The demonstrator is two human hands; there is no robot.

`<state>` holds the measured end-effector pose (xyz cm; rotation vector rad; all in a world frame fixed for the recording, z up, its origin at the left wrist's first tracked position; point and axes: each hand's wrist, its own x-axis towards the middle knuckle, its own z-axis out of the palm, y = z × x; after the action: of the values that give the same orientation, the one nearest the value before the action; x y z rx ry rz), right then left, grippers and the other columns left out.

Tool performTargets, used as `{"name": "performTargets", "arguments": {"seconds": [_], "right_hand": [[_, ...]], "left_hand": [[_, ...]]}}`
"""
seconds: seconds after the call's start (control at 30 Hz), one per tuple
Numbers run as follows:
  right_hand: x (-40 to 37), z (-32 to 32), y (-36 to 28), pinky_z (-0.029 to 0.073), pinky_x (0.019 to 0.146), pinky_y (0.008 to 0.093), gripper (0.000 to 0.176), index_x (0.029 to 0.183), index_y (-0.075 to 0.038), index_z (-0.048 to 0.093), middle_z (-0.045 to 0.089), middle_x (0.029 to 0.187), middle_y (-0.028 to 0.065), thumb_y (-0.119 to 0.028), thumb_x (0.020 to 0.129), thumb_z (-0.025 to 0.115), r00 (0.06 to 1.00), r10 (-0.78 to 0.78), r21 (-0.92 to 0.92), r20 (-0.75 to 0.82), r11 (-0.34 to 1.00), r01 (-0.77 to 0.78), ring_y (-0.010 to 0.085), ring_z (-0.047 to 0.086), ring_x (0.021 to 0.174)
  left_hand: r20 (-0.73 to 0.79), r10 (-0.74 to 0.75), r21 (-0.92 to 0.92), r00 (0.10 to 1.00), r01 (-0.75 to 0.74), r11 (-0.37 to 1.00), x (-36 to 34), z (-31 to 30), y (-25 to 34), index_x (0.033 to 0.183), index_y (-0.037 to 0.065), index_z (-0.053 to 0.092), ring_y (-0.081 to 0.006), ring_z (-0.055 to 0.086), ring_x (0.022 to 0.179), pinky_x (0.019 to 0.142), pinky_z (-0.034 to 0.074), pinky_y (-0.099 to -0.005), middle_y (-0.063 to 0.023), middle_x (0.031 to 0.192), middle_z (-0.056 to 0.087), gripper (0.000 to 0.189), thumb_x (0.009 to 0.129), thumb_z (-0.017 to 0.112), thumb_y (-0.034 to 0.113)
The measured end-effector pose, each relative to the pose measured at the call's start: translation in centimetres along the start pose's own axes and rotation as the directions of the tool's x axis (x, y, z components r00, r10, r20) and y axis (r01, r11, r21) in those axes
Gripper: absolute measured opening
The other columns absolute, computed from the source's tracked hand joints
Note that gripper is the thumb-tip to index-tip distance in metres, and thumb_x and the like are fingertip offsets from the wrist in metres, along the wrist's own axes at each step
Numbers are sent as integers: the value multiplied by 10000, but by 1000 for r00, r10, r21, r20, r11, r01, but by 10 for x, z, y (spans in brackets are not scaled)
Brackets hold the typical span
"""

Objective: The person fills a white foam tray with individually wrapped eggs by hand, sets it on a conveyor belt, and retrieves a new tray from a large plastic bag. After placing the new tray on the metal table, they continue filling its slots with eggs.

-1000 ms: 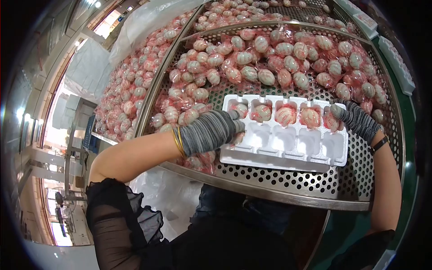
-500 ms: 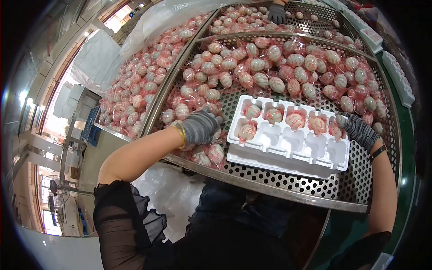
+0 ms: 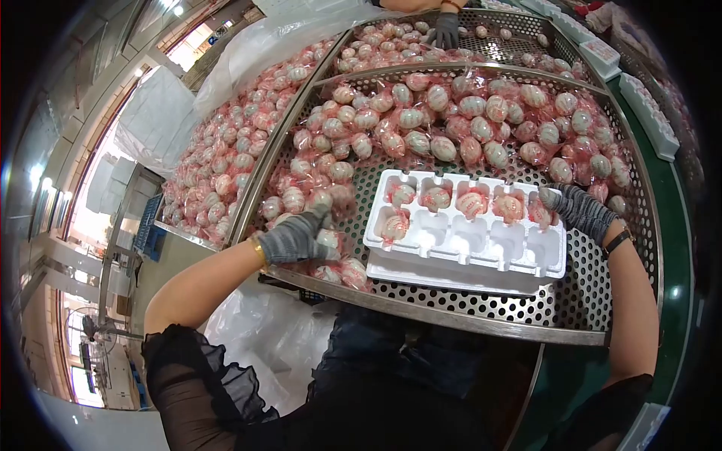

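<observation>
My left hand [image 3: 295,234], in a grey knit glove, is among the loose eggs at the tray's left. Its fingers and thumb close around a plastic-wrapped egg [image 3: 329,239] with red print. At the other side, my right hand [image 3: 587,213], also gloved, grips the upper right corner of a white foam egg tray [image 3: 466,264]. Its fingertips lie beside the wrapped egg [image 3: 540,215] in the end pocket. Wrapped eggs fill the tray's back row, and one more egg [image 3: 395,225] sits in the front row's left pocket. Beneath this tray is another white foam piece [image 3: 444,279].
A perforated metal bin [image 3: 481,308] surrounds the tray, with many wrapped eggs [image 3: 470,128] heaped behind it. More eggs [image 3: 226,161] lie in the left section. Another person's gloved hand [image 3: 445,31] reaches into the far section. Filled white trays [image 3: 648,116] line the right side.
My left hand has shifted left and down, apart from the tray, and now closes around an egg. The right hand stays at the tray's corner. The whole view has shifted slightly.
</observation>
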<state>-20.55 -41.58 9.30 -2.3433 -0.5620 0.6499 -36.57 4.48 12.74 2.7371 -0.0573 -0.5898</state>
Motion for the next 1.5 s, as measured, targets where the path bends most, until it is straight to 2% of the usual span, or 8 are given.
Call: {"name": "performTargets", "arguments": {"seconds": [0.1,0.17,0.3,0.6,0.77,1.13,1.23,1.5], "right_hand": [[-2,2,-1,460,705,311,615,1098,-9,563,593,778,113,-565,888,407,999,-53,68,-5,996,53,160,529,700],[6,2,13,460,710,311,620,1115,-16,558,599,793,121,-571,886,404,995,-100,26,-7,995,100,163,535,707],[7,7,8,454,614,320,635,881,-10,587,550,624,80,-609,878,377,996,-74,-7,-49,997,74,153,519,600],[-2,3,-7,427,510,288,542,842,-39,581,497,559,48,-560,884,437,999,-44,65,7,997,44,118,472,509],[6,7,-1,419,491,270,500,921,-37,584,512,607,39,-521,890,461,999,-50,103,14,993,49,113,474,501],[-2,2,-4,465,534,310,627,1030,-76,616,526,552,67,-641,847,415,999,-9,37,31,999,8,140,538,542],[2,2,-1,467,544,312,620,1079,-92,605,535,570,68,-636,847,420,998,-21,11,63,1000,20,140,539,556],[6,7,6,460,567,321,615,1043,-83,618,549,603,72,-631,853,414,994,-108,19,6,994,107,150,542,584]], "left_hand": [[-476,307,-383,824,-509,771,9,10,-37,1071,100,425,-133,486,907,782,447,-284,-19,986,479,570,649,795,199],[-467,75,-702,881,-421,575,20,3,-32,1076,114,438,-141,496,891,797,446,-291,-30,943,493,580,639,806,212],[-603,303,-334,738,-578,745,15,1,96,1024,90,497,-166,520,864,765,462,-309,-51,908,513,525,625,808,230],[-241,658,531,714,-470,705,50,31,133,1005,27,539,-307,542,858,683,497,-375,-201,946,517,449,730,687,349],[-130,417,561,899,-280,779,48,33,162,1124,8,493,-356,550,1013,708,502,-434,-318,1156,462,494,795,593,363],[345,490,219,801,-576,787,59,-20,143,1143,106,507,-303,538,937,765,482,-393,-112,1037,536,401,751,592,92],[440,744,328,503,-861,388,71,-23,139,994,95,516,-290,554,832,685,471,-378,-115,930,489,379,638,644,77],[565,748,317,349,-929,194,95,-15,131,1028,111,505,-283,556,877,703,494,-371,-109,1000,486,461,596,664,138]]}}
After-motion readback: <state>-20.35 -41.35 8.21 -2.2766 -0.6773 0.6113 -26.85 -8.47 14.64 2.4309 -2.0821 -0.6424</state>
